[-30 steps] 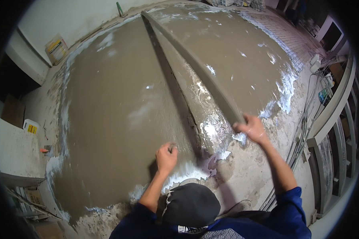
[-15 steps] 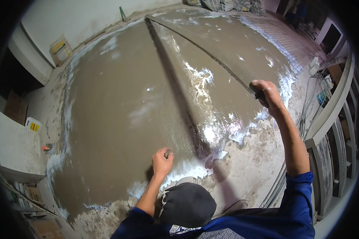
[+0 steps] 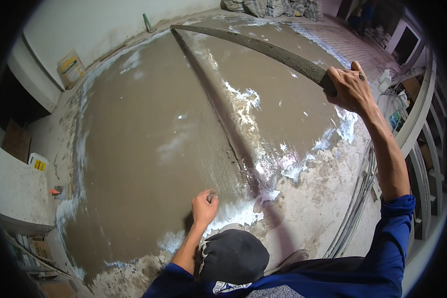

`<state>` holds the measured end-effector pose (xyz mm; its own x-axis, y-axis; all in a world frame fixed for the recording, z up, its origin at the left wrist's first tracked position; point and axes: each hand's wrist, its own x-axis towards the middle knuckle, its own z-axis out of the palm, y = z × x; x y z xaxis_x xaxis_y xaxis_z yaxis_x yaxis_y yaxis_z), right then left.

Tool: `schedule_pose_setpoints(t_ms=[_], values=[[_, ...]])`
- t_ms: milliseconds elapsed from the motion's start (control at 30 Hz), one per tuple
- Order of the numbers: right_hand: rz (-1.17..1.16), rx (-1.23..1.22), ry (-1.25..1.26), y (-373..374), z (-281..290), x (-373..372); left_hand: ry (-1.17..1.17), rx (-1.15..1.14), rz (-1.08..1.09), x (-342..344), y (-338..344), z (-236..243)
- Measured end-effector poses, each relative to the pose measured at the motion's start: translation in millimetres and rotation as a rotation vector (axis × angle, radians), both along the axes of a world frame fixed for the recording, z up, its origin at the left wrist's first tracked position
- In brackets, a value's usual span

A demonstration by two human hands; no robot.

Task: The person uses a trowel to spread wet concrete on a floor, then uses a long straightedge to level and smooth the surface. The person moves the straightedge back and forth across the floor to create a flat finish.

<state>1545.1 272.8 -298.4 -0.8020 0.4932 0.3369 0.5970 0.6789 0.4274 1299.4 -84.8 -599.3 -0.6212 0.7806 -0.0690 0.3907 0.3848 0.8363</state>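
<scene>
My right hand [image 3: 347,85] grips the near end of a long grey screed bar [image 3: 283,54], whose far end lies near the back wall. The bar angles over wet grey screed [image 3: 129,129], right of a long dark streak [image 3: 203,84] with pale, glossy patches [image 3: 243,102] beside it. My left hand [image 3: 204,208] is closed low over the screed near its front edge, on a small greyish thing I cannot make out. A rounded black cloth-covered shape [image 3: 233,256] sits between my forearms.
Woven sacks [image 3: 273,9] line the back. A person [image 3: 362,15] is at the far right. A railing [image 3: 417,124], cables [image 3: 352,203] and clutter border the right. A white jug [image 3: 37,161], an orange-handled tool [image 3: 54,191] and a yellow-labelled bag [image 3: 70,69] are along the left.
My right hand has moved up and to the right with the bar's near end, swinging it rightward across the screed. My left hand has shifted slightly down and stayed closed.
</scene>
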Motion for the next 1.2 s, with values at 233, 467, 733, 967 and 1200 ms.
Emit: schedule_pose_setpoints(t_ms=[233, 467, 733, 967, 1200], values=[[-0.129, -0.768, 0.33, 10.1, -11.0, 0.5, -0.012, 0.005, 0.001, -1.5, 8.7, 4.0], [0.053, -0.373, 0.217, 3.0, -25.4, -2.9, -0.029, 0.156, -0.014, -15.3, 38.9, 21.7], [-0.222, -0.79, 0.504, -6.4, -16.2, -17.1, -0.051, 0.093, -0.051, -6.8, 35.0, 21.9], [-0.245, -0.97, 0.508, -2.7, -17.2, -16.0, -0.047, 0.121, -0.032, -10.7, 29.0, 13.0], [-0.197, -0.846, 0.443, -1.5, -26.3, -9.0, -0.05, 0.114, -0.042, -11.0, 27.3, 9.0]])
